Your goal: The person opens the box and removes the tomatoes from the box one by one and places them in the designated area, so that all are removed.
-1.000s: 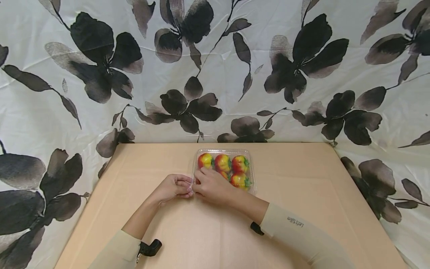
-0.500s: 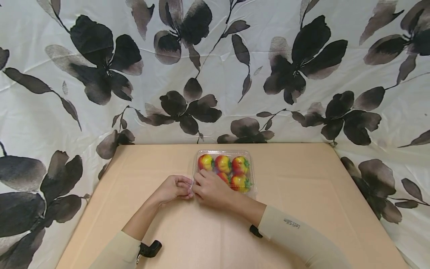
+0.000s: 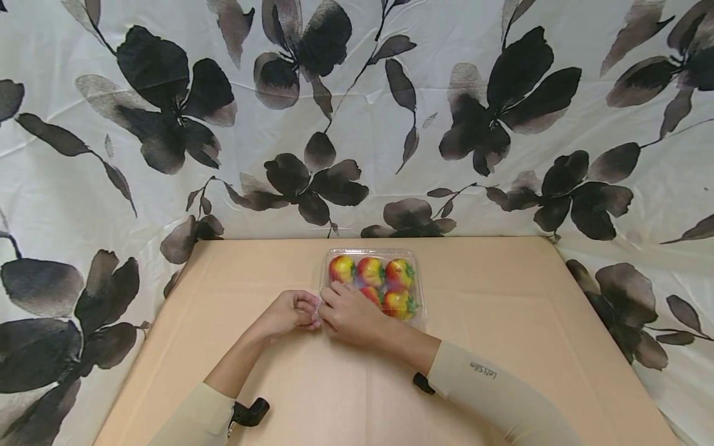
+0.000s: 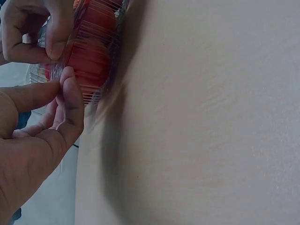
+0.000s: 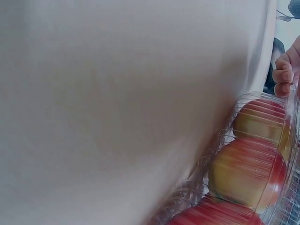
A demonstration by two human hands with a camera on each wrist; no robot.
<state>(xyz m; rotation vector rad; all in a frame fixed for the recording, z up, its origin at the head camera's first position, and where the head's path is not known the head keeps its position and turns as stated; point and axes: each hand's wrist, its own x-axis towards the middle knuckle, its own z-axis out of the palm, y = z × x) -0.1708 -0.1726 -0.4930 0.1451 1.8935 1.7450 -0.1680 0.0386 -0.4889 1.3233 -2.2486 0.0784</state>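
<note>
A clear ribbed plastic clamshell box (image 3: 421,297) of red-and-yellow fruits (image 3: 398,272) with green leaves lies at the back middle of the table. At the box's left edge, my left hand (image 3: 287,311) pinches the rim between thumb and forefinger, as the left wrist view shows closely. My right hand (image 3: 354,317) reaches across the near left corner, its thumb and bent forefinger pinching the same rim just beside the left fingertips. It hides one fruit and part of another. In the right wrist view, red-yellow fruits (image 5: 246,173) show through the box's side wall.
The box stands on a tan tabletop (image 3: 491,291), close to its back edge. Behind it hangs a white cloth (image 3: 390,118) with dark printed flowers. Both wrists carry black camera mounts (image 3: 251,412) that stand out from the sleeves.
My right hand and forearm have shifted slightly, and more of the lower middle fruit shows past its fingers. The left hand stays at the rim; the box lies still.
</note>
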